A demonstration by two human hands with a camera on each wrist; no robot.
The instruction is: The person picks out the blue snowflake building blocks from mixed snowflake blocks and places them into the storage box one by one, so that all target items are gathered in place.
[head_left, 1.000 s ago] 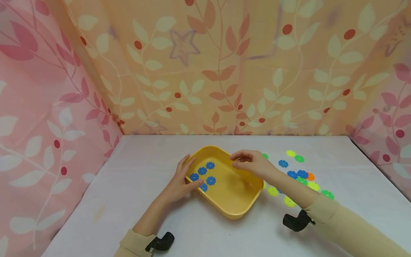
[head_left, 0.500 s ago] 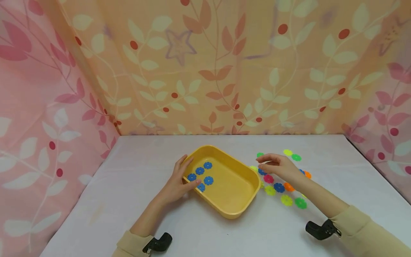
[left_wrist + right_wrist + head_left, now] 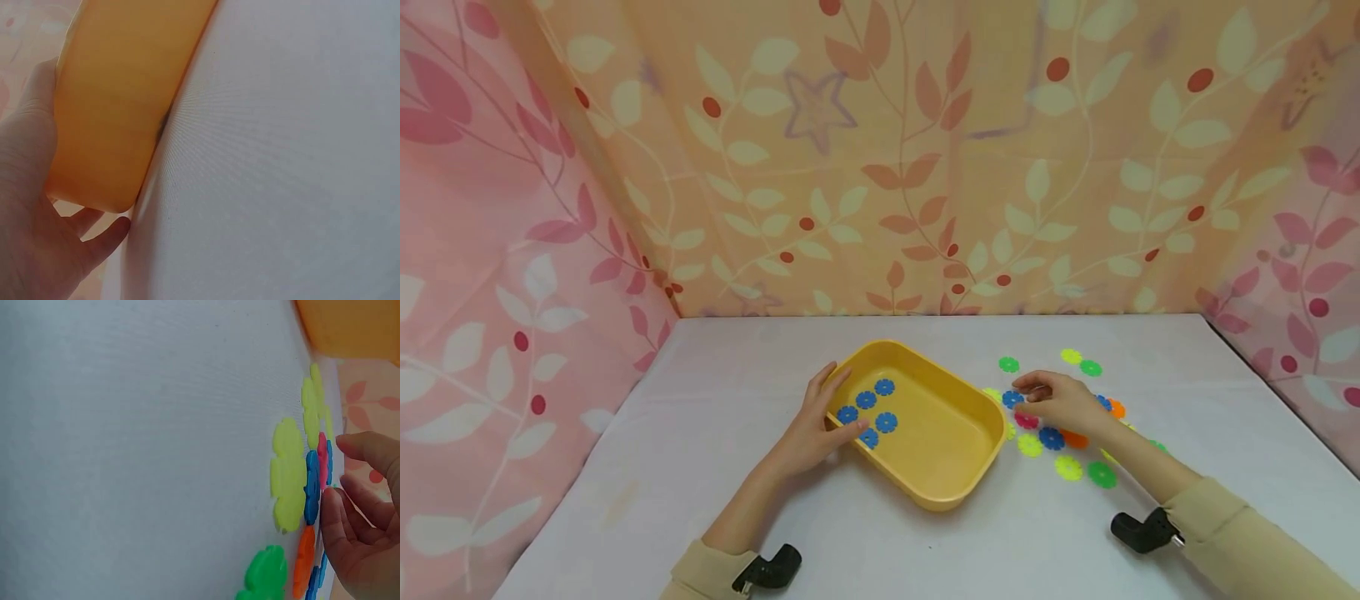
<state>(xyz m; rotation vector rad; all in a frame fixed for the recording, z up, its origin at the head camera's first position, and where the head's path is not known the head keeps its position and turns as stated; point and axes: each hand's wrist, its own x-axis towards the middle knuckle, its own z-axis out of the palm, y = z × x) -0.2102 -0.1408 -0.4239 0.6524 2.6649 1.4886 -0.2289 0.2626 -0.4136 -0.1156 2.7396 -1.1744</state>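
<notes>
A yellow plastic tub [image 3: 951, 450] stands on the white tabletop, holding several blue notched plastic discs [image 3: 886, 422] at its left end. My left hand [image 3: 815, 435] grips that end, its thumb over the rim and its fingers round the corner; the left wrist view shows the hand [image 3: 37, 194] against the tub's outer wall [image 3: 119, 106]. To the right of the tub, my right hand [image 3: 1063, 406] hovers low over loose discs. Its fingertips are close to a blue disc [image 3: 1012, 399] and a pink disc [image 3: 1026, 420]. Thumb and fingers [image 3: 336, 515] are apart, with nothing visibly held.
More notched discs lie scattered right of the tub, among them a yellow disc [image 3: 1069, 467], a green disc [image 3: 1102, 475] and an orange disc [image 3: 1075, 439]. My right forearm covers part of the pile. Patterned cloth [image 3: 917, 150] hangs behind the table and at both sides.
My right hand has moved from over the tub rightward to the loose discs, then lowered slightly towards the blue and pink ones. My left hand and the tub have stayed in place.
</notes>
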